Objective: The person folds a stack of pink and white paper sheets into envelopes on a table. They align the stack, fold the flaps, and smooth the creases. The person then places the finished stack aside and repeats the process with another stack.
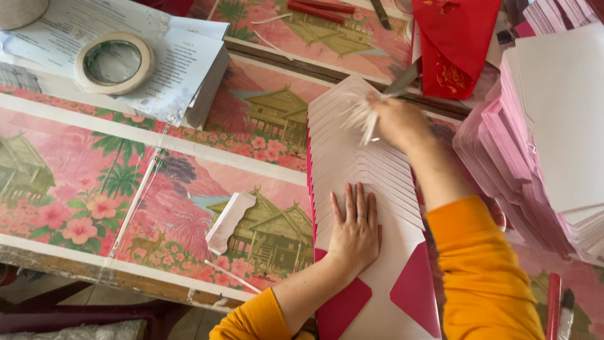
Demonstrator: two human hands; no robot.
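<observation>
Pressing flat with spread fingers, the left hand [355, 230] rests palm down on a fanned row of white envelopes [365, 164] with pink edges, which runs from the near edge of the table towards the far side. A ring shows on one finger. Further along the same row, the right hand [393, 119] is closed around a small bunch of thin white strips [363, 116]; the hand is blurred, so the exact grip is hard to make out. Both arms wear orange sleeves.

At the near end of the row, two pink triangular flaps [415, 289] show on the nearest envelope. To the right, tall stacks of pink and white envelopes [535, 145] lean close beside the row. The table [94, 189] is covered with pink printed sheets showing flowers, palms and wooden houses. On the left, a small white paper piece [229, 220] lies apart from the row. At the far left, a roll of tape [114, 62] sits on a stack of printed paper [182, 69]. Red folded paper [456, 38] lies at the far side.
</observation>
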